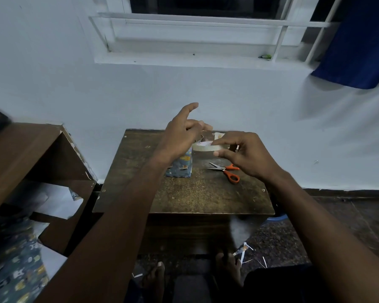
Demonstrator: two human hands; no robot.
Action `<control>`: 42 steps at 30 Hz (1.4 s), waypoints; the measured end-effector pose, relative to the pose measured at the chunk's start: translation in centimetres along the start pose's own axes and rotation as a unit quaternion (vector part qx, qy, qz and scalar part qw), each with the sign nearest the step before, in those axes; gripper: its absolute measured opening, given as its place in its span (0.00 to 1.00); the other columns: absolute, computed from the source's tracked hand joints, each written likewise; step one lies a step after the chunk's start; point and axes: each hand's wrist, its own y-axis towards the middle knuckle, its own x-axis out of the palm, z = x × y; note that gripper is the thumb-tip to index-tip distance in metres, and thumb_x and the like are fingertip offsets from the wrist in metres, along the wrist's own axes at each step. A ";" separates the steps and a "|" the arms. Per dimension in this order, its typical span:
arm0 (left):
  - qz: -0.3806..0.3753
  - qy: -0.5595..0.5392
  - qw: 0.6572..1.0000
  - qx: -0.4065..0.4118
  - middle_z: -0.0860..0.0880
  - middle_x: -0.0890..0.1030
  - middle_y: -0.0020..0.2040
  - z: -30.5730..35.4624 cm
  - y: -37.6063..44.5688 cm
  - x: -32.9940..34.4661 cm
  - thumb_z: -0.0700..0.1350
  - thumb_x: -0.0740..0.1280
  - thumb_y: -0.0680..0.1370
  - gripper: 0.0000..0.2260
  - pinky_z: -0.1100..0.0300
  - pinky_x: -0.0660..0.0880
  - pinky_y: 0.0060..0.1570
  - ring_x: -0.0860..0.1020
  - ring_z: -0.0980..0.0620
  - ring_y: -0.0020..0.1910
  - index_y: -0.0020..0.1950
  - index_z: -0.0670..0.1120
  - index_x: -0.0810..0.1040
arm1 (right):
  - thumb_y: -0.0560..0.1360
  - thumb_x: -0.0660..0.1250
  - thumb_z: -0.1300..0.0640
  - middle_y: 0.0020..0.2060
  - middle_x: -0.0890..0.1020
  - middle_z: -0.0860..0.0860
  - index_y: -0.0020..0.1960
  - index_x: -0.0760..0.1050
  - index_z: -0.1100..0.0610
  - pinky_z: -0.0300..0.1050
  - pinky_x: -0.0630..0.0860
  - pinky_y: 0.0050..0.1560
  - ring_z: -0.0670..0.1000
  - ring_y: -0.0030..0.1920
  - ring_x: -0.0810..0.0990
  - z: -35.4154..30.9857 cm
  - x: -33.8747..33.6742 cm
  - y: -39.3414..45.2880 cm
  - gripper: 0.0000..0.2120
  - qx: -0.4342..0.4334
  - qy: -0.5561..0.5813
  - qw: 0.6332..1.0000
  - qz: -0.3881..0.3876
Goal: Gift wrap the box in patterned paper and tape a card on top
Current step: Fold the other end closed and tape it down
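On the small table (184, 197), above the wrapped box (181, 166), the right hand (243, 156) pinches the tape roll (202, 147) while the left hand (182, 130), fingers loosely pinched, seems to draw a strip that could fold and stick to itself.

right hand (247, 156) grips tape roll (206, 147) | left hand (182, 132) raised, fingers loosely curled | wrapped box (182, 166) upright on surface (184, 193) | scissors (227, 170) beside box

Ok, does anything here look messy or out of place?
Yes: paper scraps litter the floor near the feet, offcuts by the look of them. On the table, the scissors lie open beside the wrapped box.
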 end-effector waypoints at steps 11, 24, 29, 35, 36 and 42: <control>0.026 -0.127 0.991 0.021 0.52 0.79 0.70 0.0 0.7 -0.7 0.60 0.53 0.82 0.26 0.57 0.77 0.60 0.82 0.53 0.62 0.77 0.51 0.71 | 0.62 0.83 0.37 0.39 0.85 0.42 0.41 0.84 0.50 0.48 0.80 0.46 0.43 0.43 0.82 1.9 2.5 0.2 0.19 0.170 -0.162 0.964 -0.124; 0.093 -0.174 0.980 0.034 0.65 0.85 0.58 1.0 -0.7 -1.6 0.58 0.55 0.84 0.25 0.52 0.75 0.62 0.79 0.52 0.66 0.62 0.43 0.84 | 0.62 0.87 0.58 0.55 0.86 0.44 0.61 0.83 0.52 0.42 0.79 0.56 0.46 0.56 0.83 -1.1 7.1 2.4 0.29 0.058 0.129 0.990 0.002; 0.182 -0.174 0.968 -0.010 0.51 0.86 0.60 1.3 -1.5 -1.2 0.50 0.65 0.82 0.13 0.62 0.69 0.62 0.79 0.61 0.65 0.45 0.53 0.88 | 0.58 0.89 0.54 0.51 0.83 0.49 0.51 0.78 0.53 0.51 0.80 0.54 0.51 0.54 0.82 -1.3 8.1 2.2 0.28 0.052 0.123 0.989 0.059; 0.131 -0.216 0.954 -0.159 0.44 0.89 0.47 0.7 -4.0 -1.3 0.56 0.60 0.86 0.23 0.45 0.82 0.58 0.87 0.44 0.48 0.48 0.45 0.89 | 0.58 0.89 0.51 0.52 0.82 0.51 0.51 0.77 0.52 0.57 0.79 0.53 0.54 0.54 0.81 -1.7 8.5 2.3 0.29 0.063 0.122 0.988 0.066; 0.127 -0.234 0.949 -0.171 0.46 0.89 0.45 1.0 -4.3 -1.3 0.55 0.59 0.87 0.23 0.51 0.83 0.52 0.88 0.47 0.44 0.48 0.43 0.88 | 0.58 0.89 0.52 0.52 0.82 0.51 0.52 0.77 0.53 0.56 0.79 0.53 0.54 0.54 0.81 -1.7 8.4 2.3 0.29 0.068 0.130 0.987 0.065; 0.124 -0.278 0.932 -0.197 0.59 0.85 0.33 2.0 -4.7 -1.8 0.49 0.57 0.87 0.20 0.71 0.73 0.24 0.82 0.65 0.29 0.53 0.37 0.84 | 0.63 0.87 0.51 0.54 0.82 0.48 0.54 0.79 0.51 0.47 0.80 0.56 0.50 0.55 0.81 -1.7 8.1 2.1 0.25 0.086 0.162 0.982 0.049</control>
